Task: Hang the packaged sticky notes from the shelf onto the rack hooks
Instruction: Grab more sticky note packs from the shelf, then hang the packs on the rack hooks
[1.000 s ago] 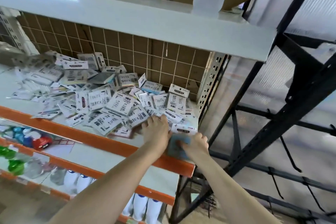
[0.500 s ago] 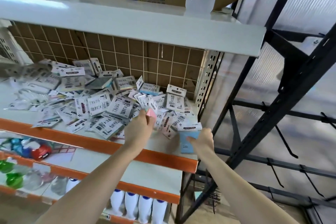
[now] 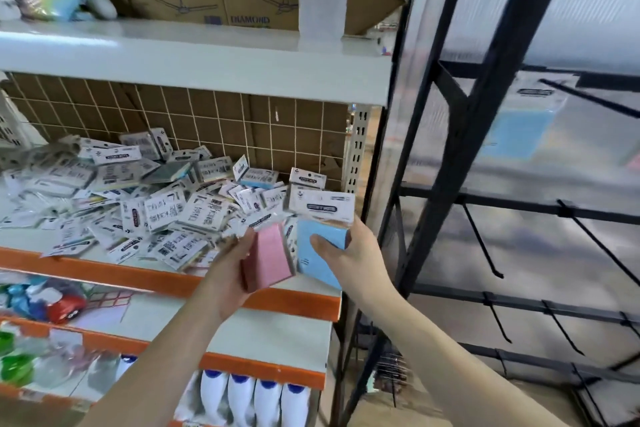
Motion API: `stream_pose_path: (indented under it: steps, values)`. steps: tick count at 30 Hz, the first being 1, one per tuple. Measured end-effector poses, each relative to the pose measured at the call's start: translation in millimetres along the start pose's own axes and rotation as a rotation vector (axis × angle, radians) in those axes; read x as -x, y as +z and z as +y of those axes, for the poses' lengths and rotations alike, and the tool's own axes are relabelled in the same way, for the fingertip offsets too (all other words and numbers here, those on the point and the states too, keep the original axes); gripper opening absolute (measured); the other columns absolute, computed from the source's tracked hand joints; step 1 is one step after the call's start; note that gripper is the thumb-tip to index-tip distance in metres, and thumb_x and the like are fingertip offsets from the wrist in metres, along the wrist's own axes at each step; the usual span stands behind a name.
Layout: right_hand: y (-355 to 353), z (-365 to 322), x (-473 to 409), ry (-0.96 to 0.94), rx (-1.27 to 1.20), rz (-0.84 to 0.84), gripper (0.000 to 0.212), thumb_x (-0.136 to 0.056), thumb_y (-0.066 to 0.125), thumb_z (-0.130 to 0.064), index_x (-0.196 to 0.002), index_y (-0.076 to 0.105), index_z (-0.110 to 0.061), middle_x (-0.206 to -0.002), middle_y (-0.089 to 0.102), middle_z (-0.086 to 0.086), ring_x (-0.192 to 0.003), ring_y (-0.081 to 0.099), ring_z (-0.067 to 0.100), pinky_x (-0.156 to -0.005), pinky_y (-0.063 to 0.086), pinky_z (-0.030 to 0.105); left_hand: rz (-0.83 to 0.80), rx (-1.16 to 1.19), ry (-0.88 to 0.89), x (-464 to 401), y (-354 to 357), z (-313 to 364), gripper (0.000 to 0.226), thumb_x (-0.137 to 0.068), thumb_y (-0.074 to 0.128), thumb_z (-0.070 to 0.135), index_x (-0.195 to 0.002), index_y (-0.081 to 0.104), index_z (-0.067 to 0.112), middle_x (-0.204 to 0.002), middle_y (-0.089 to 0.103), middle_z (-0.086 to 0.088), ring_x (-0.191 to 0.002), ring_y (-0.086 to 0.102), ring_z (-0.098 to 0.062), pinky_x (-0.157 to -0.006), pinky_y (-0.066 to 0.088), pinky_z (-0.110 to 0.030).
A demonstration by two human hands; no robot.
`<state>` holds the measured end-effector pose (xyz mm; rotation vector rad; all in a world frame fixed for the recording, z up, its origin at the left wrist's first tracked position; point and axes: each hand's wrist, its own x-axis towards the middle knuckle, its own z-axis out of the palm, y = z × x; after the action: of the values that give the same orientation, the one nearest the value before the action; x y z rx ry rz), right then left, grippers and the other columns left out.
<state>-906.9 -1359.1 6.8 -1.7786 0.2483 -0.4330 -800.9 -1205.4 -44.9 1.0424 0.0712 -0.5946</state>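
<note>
Store shelving (image 3: 194,55) fills the background. Left hand (image 3: 228,274) grips a pink pack (image 3: 268,258); right hand (image 3: 349,253) grips a blue pack (image 3: 320,248), both just above the pile (image 3: 156,204). Black rack hooks (image 3: 481,243) lie to the right. Risk: a missed header hole lets the pack drop.

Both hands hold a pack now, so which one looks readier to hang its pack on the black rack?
Probably the right hand: its blue packaged sticky notes sit nearest the black metal rack hooks, header card upward. The left hand holds the pink packaged sticky notes farther away.
</note>
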Motion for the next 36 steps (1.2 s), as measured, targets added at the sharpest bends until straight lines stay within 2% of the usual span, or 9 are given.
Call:
stream_pose_path:
  steps: [2,6,10,15,19,25,30,33,36]
  values:
    - [-11.7,-17.2,14.9,-0.055,-0.012,-0.042,0.035,-0.086,0.068,-0.022,-0.089,0.055,-0.055,-0.090,0.062,-0.038,-0.090,0.059,-0.016,-0.063,0.048,0.006,-0.039,-0.045,0.038,14.0,13.0,0.1,0.022,-0.086,0.056,0.030,-0.104,0.058,0.017,-0.092,0.072,0.000,-0.080,0.069,-0.014,-0.064,0.058,-0.033]
    - [-50.3,-38.5,42.8,-0.160,-0.118,-0.069,0.026,-0.085,0.070,-0.019,-0.094,0.062,-0.042,-0.097,0.069,-0.023,-0.092,0.065,-0.003,-0.068,0.052,0.013,-0.061,0.009,0.060,42.6,50.7,2.1,0.030,-0.071,0.062,0.031,-0.100,0.055,0.025,-0.094,0.062,-0.001,-0.087,0.058,-0.020,-0.076,0.047,-0.035]
    - [-102.9,-47.8,64.2,-0.241,-0.189,-0.050,0.028,-0.083,0.070,-0.007,-0.096,0.066,-0.032,-0.095,0.072,-0.018,-0.089,0.068,0.001,-0.070,0.050,0.012,-0.084,0.052,0.176,74.6,100.2,-4.3,0.003,-0.070,0.062,0.023,-0.072,0.059,0.023,-0.078,0.065,0.005,-0.074,0.058,-0.013,-0.071,0.044,-0.029]
    - [-163.5,-40.1,70.8,-0.205,-0.205,0.055,0.026,-0.080,0.075,-0.011,-0.097,0.062,-0.026,-0.093,0.071,-0.020,-0.085,0.067,-0.003,-0.067,0.047,0.008,-0.221,-0.124,0.361,113.7,163.3,-28.4,0.029,-0.048,0.085,0.021,-0.070,0.066,0.022,-0.059,0.065,0.004,-0.048,0.060,-0.008,-0.043,0.049,-0.022]
    - [-209.0,-40.4,73.1,-0.244,-0.260,0.104,0.035,-0.074,0.071,-0.029,-0.106,0.059,-0.025,-0.099,0.072,-0.014,-0.091,0.067,0.002,-0.071,0.050,0.012,-0.259,-0.319,0.481,125.4,204.3,-46.5,0.033,-0.057,0.081,0.055,-0.072,0.065,0.031,-0.072,0.067,-0.003,-0.063,0.064,-0.016,-0.054,0.048,-0.033]
    - [-262.7,-55.4,64.0,-0.372,-0.199,0.200,0.019,-0.083,0.065,-0.039,-0.096,0.064,-0.026,-0.090,0.072,-0.013,-0.078,0.065,-0.002,-0.064,0.047,0.010,-0.166,-0.317,0.588,131.2,262.6,-64.3,0.019,-0.066,0.074,0.047,-0.072,0.066,0.030,-0.068,0.063,0.001,-0.065,0.059,-0.016,-0.063,0.043,-0.036]
    - [-283.4,-75.8,47.8,-0.408,-0.105,0.229,0.025,-0.083,0.055,-0.046,-0.078,0.070,-0.026,-0.063,0.063,-0.020,-0.056,0.051,-0.006,-0.055,0.037,0.005,-0.139,-0.383,0.686,133.1,290.2,-62.2,0.049,-0.067,0.071,0.049,-0.082,0.058,0.005,-0.072,0.060,-0.015,-0.067,0.056,-0.022,-0.070,0.038,-0.036]
    - [-287.7,-81.1,32.3,-0.361,-0.047,0.258,0.051,-0.078,0.051,-0.056,-0.073,0.067,-0.007,-0.052,0.040,-0.008,-0.048,0.030,0.002,-0.045,0.023,0.013,-0.146,-0.489,0.719,132.8,298.5,-52.1,0.033,-0.070,0.068,0.047,-0.069,0.054,0.017,-0.064,0.059,-0.006,-0.060,0.058,-0.017,-0.056,0.041,-0.026]
    - [-287.2,-82.2,22.2,-0.293,-0.058,0.235,0.065,-0.086,0.049,-0.055,-0.077,0.057,0.009,-0.063,0.048,0.022,-0.063,0.038,0.017,-0.059,0.027,0.028,-0.230,-0.614,0.721,130.0,301.0,-39.4,0.020,-0.074,0.063,0.047,-0.067,0.056,0.030,-0.062,0.061,0.004,-0.059,0.060,-0.009,-0.051,0.043,-0.020]
